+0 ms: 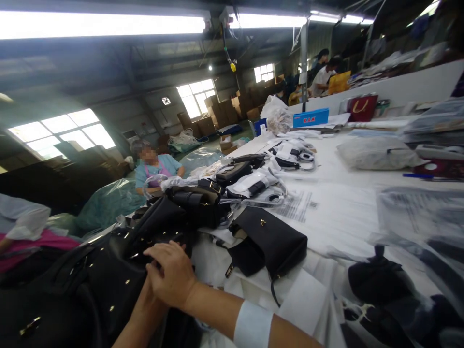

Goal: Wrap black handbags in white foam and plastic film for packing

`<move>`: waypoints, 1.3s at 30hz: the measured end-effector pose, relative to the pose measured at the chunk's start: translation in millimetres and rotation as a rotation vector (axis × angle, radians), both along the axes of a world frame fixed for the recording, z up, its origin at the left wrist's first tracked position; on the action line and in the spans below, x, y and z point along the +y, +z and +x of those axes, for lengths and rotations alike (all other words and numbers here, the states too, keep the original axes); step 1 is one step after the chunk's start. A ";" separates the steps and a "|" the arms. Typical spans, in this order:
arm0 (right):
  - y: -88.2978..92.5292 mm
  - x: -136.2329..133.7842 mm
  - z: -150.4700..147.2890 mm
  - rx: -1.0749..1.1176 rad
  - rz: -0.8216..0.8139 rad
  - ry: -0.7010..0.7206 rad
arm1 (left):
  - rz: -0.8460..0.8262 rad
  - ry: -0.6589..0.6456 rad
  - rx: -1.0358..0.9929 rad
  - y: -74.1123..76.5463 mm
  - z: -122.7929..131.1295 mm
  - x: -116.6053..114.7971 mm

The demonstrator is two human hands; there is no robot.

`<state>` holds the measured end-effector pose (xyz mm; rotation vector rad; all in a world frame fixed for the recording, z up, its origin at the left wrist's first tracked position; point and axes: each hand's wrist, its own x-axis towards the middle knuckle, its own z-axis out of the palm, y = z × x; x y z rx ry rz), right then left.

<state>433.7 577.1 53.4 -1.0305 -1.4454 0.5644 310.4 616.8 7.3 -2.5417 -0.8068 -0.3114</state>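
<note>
A large black handbag [94,285] with gold studs lies at the near left edge of the white table [337,208]. My right hand [172,275] rests on top of it, fingers curled down and pressed together over the bag's upper edge. A white band circles that forearm. My left hand [147,295] lies under the right one; only the wrist and forearm show and the fingers are hidden. A small black handbag [270,241] with a gold clasp sits just right of my hands.
More black bags [195,203] and white-wrapped pieces [253,183] are piled along the table's left side. Clear plastic bags [416,217] and papers lie to the right. A seated person [154,166] is beyond the table; others stand at the back right.
</note>
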 end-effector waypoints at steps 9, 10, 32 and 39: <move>-108.3 12.5 52.4 0.138 -0.447 -0.183 | 0.136 0.055 0.232 77.0 -24.9 15.5; -117.3 14.7 59.0 0.147 -0.488 -0.201 | 0.142 0.059 0.237 79.9 -28.1 17.0; -116.2 28.0 120.0 0.228 -0.563 -0.187 | -0.302 0.246 0.013 30.2 31.7 -32.7; -97.6 -17.4 143.7 0.075 -0.637 -0.162 | -0.670 -0.030 -0.002 -7.3 70.5 -77.4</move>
